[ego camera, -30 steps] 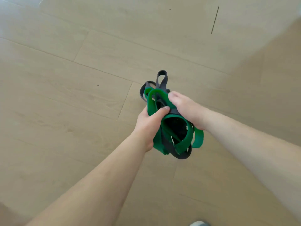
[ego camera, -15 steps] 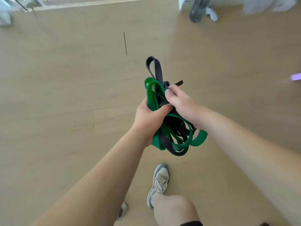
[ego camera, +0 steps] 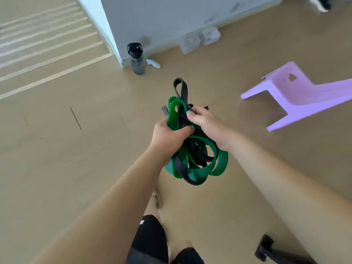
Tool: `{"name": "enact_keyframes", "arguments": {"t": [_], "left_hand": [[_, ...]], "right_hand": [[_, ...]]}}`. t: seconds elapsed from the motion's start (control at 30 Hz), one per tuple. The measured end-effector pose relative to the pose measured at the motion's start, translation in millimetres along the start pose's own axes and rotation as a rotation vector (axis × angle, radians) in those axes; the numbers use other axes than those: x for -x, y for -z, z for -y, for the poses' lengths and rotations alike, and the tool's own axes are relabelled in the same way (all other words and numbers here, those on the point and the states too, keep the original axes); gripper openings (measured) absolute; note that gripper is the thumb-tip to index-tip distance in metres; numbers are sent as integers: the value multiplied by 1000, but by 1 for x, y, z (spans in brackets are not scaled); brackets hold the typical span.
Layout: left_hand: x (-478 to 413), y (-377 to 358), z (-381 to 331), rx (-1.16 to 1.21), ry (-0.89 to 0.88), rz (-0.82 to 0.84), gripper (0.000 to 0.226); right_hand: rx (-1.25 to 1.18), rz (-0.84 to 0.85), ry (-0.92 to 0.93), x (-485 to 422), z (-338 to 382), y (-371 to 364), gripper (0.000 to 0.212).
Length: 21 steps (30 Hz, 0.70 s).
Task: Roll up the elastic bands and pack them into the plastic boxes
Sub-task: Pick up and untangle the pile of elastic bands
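A tangled bundle of green elastic bands [ego camera: 219,164] and black elastic bands [ego camera: 181,88] hangs in front of me above the wooden floor. My left hand [ego camera: 169,138] grips the bundle from the left, thumb across the green loops. My right hand [ego camera: 207,124] holds the same bundle from the right, fingers curled over its top. Black loops stick up above both hands and green loops sag below them. Two small clear plastic boxes [ego camera: 190,43] stand on the floor against the white wall.
A dark water bottle [ego camera: 136,59] stands at the corner of the white wall [ego camera: 171,20]. A lilac plastic stool [ego camera: 297,96] is to the right. A black stand foot [ego camera: 266,246] is at the lower right. My legs show below.
The view has swung round and up as I walk: the wall, bottle, boxes and lilac stool have come into sight. Both hands keep the same hold on the bundle.
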<state>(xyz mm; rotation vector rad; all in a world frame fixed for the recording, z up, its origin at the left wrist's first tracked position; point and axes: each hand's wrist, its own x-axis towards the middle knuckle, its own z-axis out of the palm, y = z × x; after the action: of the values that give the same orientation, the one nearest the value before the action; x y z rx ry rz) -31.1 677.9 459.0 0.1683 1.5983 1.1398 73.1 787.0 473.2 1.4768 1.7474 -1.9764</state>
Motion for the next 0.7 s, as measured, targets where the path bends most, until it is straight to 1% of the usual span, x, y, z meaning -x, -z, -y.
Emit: {"name": "enact_keyframes", "arguments": {"t": [0.17, 0.27, 0.43, 0.57, 0.7], "left_hand": [[-81, -71, -88, -100, -30, 52, 23], [-136, -122, -137, -146, -47, 74, 26], [-230, -203, -198, -199, -39, 23, 27], [-292, -257, -236, -181, -11, -43, 27], [-348, -289, -274, -113, -17, -104, 28]], "right_hand": [[-33, -89, 0, -49, 57, 106, 22], [-87, -109, 8, -86, 84, 178, 22], [-142, -67, 38, -167, 110, 287, 27], [-157, -14, 9, -228, 125, 356, 25], [-131, 54, -5, -280, 160, 415, 25]]}}
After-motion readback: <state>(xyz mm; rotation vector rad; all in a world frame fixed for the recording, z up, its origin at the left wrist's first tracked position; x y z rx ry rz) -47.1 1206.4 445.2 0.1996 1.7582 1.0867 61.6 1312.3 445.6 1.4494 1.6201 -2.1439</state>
